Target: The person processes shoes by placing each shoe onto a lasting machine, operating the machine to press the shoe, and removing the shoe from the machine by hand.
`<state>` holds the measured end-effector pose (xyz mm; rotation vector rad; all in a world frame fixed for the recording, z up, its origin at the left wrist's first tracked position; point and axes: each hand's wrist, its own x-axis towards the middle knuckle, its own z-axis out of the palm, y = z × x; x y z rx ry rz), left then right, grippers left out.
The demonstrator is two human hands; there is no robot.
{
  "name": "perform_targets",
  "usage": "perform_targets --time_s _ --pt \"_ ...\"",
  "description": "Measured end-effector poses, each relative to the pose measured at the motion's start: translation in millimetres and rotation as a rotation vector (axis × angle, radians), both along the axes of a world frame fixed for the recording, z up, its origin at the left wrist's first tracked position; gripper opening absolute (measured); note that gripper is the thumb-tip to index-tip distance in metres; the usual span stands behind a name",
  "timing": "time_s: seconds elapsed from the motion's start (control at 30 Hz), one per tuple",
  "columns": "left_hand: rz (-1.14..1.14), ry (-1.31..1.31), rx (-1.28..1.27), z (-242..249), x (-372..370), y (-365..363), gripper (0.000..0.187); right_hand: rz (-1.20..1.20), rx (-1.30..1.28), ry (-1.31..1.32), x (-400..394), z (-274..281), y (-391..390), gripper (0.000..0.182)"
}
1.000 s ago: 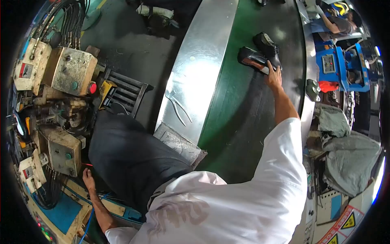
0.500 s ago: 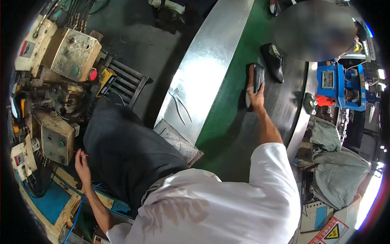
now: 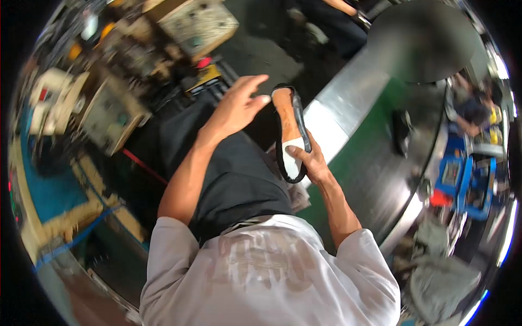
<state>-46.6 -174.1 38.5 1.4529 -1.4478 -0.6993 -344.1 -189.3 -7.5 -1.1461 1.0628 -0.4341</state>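
Shirt cloth [image 3: 266,271], white and streaked with brown, was seen nearest, below the black shoe [image 3: 291,133]. And the shoe itself, what a view: it was held up in front of the dark trousers [image 3: 228,174], its underside turned to the camera, tan along the upper part, white at the broad lower end. Around that lower end the right hand [image 3: 314,163] was closed, its thumb pressed on the white patch, the other fingers largely hidden behind. Just left of the shoe's upper end, the left hand [image 3: 234,111] was held wide open, fingers extended, thumb apart, nothing gripped!

Farther off, below and right of the shoe, a grey slab [image 3: 300,196] was partly covered by the right forearm. To its left, a grimy control box [image 3: 113,115] was seen, and up and left, a second box [image 3: 198,27], badly blurred. Right of the shoe, a bright metal ledge [image 3: 353,103] was bordered by a green and dark belt [image 3: 375,157], where another shoe [image 3: 402,133] was set down. Farther right of the shoe, a blue machine [image 3: 452,171] was glimpsed, with a person [image 3: 476,111] above it.
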Motion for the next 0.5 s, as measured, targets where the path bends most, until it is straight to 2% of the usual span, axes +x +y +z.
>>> perform_targets --time_s 0.03,0.07,0.1,0.17,0.23,0.3,0.33,0.37,0.43,0.5 --pt "0.034 -0.087 -0.063 -5 16 9 0.042 0.141 -0.061 0.030 27 6 4 0.107" --pt "0.119 -0.244 -0.194 -16 36 18 0.034 0.232 -0.019 -0.022 55 20 10 0.109" --pt "0.184 -0.263 -0.176 -16 54 37 0.034 0.282 0.080 -0.085 77 24 14 0.105" --pt "0.396 -0.292 -0.134 -18 80 77 0.026 0.432 0.115 -0.149 112 20 16 0.096" --pt "0.543 -0.283 -0.101 -28 94 112 0.019 0.541 0.162 0.000 142 30 20 0.094" --pt "0.656 -0.391 0.083 -51 103 139 0.017 0.649 -0.528 0.152 146 2 32 0.097" --pt "0.681 -0.381 0.090 -59 104 148 0.017 0.742 -0.794 0.175 146 25 47 0.097" --pt "0.738 -0.359 0.107 -68 103 155 0.016 0.911 -1.017 0.343 149 44 61 0.097" --pt "0.789 -0.328 0.132 -75 102 162 0.017 1.082 -1.327 0.378 150 45 72 0.095" --pt "0.798 -0.317 0.083 -76 103 164 0.015 1.072 -1.309 0.381 153 32 78 0.092"
